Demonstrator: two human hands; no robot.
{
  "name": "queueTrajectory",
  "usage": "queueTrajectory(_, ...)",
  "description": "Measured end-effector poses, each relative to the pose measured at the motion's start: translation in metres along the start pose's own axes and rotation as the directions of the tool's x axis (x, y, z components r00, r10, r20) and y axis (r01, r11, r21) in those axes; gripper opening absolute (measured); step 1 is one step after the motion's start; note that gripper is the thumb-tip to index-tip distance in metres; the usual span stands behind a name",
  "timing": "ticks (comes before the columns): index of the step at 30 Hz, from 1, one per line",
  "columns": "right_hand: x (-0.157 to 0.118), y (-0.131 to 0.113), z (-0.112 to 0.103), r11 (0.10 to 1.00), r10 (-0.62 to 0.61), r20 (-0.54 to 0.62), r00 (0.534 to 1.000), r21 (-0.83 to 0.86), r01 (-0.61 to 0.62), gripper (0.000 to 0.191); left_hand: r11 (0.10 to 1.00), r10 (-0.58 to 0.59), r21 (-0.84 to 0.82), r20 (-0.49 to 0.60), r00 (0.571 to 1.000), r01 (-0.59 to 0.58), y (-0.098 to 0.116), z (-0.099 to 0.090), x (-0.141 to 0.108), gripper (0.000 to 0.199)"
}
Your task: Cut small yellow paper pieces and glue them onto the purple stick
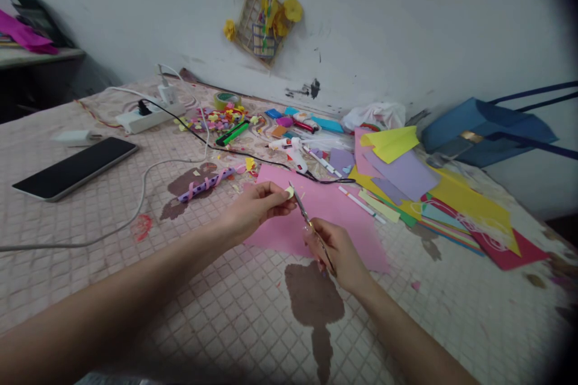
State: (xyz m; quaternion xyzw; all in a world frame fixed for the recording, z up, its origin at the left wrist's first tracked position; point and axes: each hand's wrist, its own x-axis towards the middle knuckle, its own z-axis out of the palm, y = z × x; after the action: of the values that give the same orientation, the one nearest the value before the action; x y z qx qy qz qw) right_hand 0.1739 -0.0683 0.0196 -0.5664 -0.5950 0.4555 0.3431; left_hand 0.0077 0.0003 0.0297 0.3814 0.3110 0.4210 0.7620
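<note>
My left hand (268, 206) pinches a small pale yellow piece of paper (289, 193) between thumb and fingertips. A pair of scissors (303, 212) is in my right hand (336, 251), with the fingers wrapped round the handles. The blades point up and to the left, close against the piece of paper. Whether they touch it I cannot tell. Both hands are above a pink sheet of paper (347, 222) lying on the table. Left of the sheet is a purple paper roll (205, 185) with a pink strip wound round it.
A tablet (76, 168) and a power strip (144, 117) with cables are at the left. Behind lie small paper flowers (226, 117), a green cutter (233, 132) and a glue gun (295, 153). Coloured paper sheets (474, 192) and a blue bag (487, 129) are at the right.
</note>
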Motion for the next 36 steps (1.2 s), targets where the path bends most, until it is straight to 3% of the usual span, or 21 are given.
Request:
queueTrajectory(7,0.001,0.001,0.001,1.000,0.019,-0.016,1.000,0.014,-0.019,0.034,1.000,0.002,0.014,0.019,1.000,-0.003,0.001,-0.001,0.001,0.019)
queueTrajectory(11,0.004,-0.001,-0.003,0.994,0.057,-0.078,0.995,0.100,-0.049,0.034,0.981,-0.080,0.185,0.085,0.993,0.063,0.004,-0.002,-0.001,0.020)
queueTrajectory(15,0.006,-0.006,-0.010,0.987,0.063,-0.072,0.995,0.151,-0.051,0.027,0.891,-0.217,0.446,0.242,0.946,0.090,0.003,-0.003,-0.004,0.021)
queueTrajectory(19,0.005,-0.006,-0.012,0.992,0.071,0.013,0.997,0.102,-0.072,0.021,0.835,-0.263,0.550,0.350,0.899,0.030,-0.003,-0.005,-0.005,0.021)
queueTrajectory(22,0.004,-0.004,-0.012,0.994,0.050,0.014,0.999,0.092,-0.051,0.017,0.832,-0.247,0.554,0.330,0.911,0.025,-0.005,-0.005,-0.004,0.021)
queueTrajectory(28,0.006,-0.005,-0.008,0.986,0.046,-0.101,0.994,0.164,-0.029,0.013,0.907,-0.202,0.400,0.142,0.969,0.131,-0.005,-0.001,-0.003,0.025)
queueTrajectory(32,0.007,-0.006,-0.005,0.985,0.053,-0.166,0.985,0.169,-0.024,0.015,0.921,-0.240,0.345,0.139,0.961,0.180,-0.011,0.003,-0.007,0.024)
queueTrajectory(36,0.006,-0.003,-0.002,0.980,0.029,-0.185,0.982,0.200,0.009,0.018,0.950,-0.183,0.275,0.118,0.976,0.145,-0.016,0.005,-0.009,0.019)
